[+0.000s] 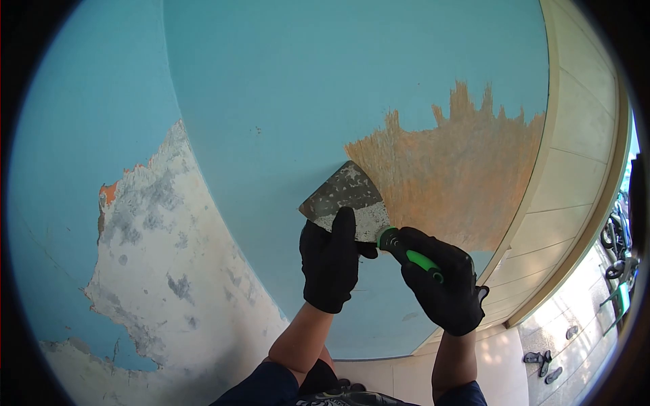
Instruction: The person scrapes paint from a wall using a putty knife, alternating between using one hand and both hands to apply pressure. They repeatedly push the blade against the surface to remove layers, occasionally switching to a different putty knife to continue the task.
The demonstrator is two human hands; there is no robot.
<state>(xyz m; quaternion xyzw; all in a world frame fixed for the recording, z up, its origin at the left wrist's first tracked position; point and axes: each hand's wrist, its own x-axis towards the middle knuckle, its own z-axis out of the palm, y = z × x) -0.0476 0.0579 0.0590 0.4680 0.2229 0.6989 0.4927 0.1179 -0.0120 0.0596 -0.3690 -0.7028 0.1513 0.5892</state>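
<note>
A wide scraper [352, 203] with a green and black handle reaches up and left over the blue painted wall panel [352, 74]. Its blade is speckled with pale residue. My right hand [443, 281], in a black glove, is wrapped round the handle. In a matching glove, my left hand [330, 260] pinches the lower part of the blade, thumb on top and fingers behind it. The blade's upper corner lies close to the left edge of a bare brown patch [460, 176], whose top border is jagged where blue paint begins.
On the left, the adjoining wall shows a large white and grey patch [179, 237] with ragged paint edges. A cream frame [572, 162] borders the panel on the right. Beyond it, sandals [544, 362] lie on the tiled floor [565, 342], and parked motorbikes [616, 237] stand outside.
</note>
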